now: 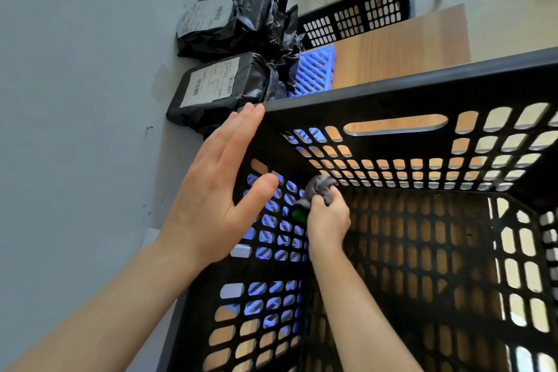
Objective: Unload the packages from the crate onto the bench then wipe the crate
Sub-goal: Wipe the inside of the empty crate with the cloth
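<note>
Crate-cleaning in close-up: my left hand [217, 190] lies flat, fingers straight, against the left wall of the black crate [392, 100]. My right hand [327, 222], low inside, bunches a grey cloth [320, 186] into the far-left corner. The crate stands on the bench [392, 48] with no packages in it. It looks like a light, stiff plastic shell, holed all over. Its rim, or the handle slot at 1 o'clock, should give the surest hold. At 11 o'clock, two black packages [229, 84] lie by the wall.

Black slotted crate [422, 81] near black packages [223, 87]
</note>
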